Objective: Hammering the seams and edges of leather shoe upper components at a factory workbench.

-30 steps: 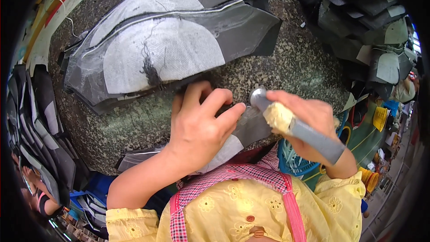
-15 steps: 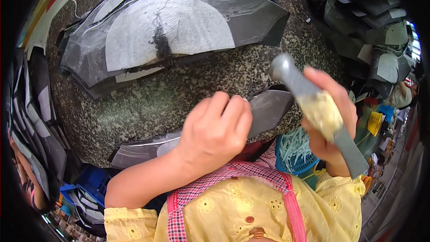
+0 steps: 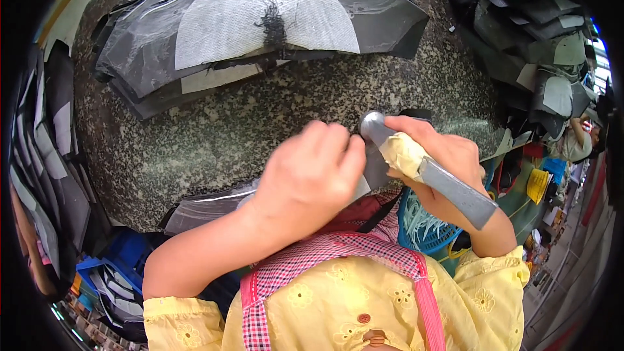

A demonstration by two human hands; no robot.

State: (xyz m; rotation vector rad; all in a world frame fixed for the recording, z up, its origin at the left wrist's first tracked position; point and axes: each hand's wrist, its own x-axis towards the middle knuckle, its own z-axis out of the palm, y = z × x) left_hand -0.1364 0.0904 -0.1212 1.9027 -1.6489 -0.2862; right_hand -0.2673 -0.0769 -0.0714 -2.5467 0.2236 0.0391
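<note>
Right hand (image 3: pixel 448 153) grips a hammer (image 3: pixel 426 172), its round head just beside the left hand (image 3: pixel 312 166), whose fingers curl over a dark piece (image 3: pixel 211 211) (pinching or pressing, I cannot tell). A stray swing could strike those fingers; loose pressure could let the piece slide. It lies under the left hand, along the near edge of the tabletop (image 3: pixel 214 149).

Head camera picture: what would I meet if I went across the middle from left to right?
Pile of dark pieces → left hand → hammer → small yellow thing → another person.
</note>
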